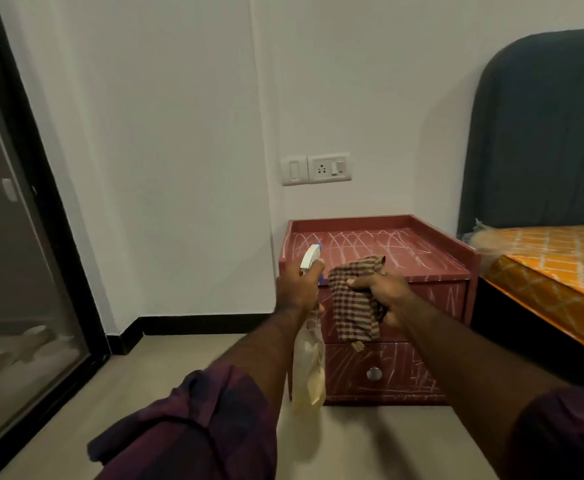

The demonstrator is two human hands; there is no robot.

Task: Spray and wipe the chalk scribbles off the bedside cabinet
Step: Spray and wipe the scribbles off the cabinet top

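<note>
Two things are held up before the red bedside cabinet, which stands on the floor beside the bed: my left hand grips the spray bottle by its neck, my right hand clutches the checked cloth. White chalk scribbles cover the cabinet's top and both drawer fronts. I find the bottle's pale label too blurred to read.

Left sleeve: dark purple fabric with a faint darker check, bunched up near the elbow. Right sleeve: same fabric, likewise pushed up.
</note>
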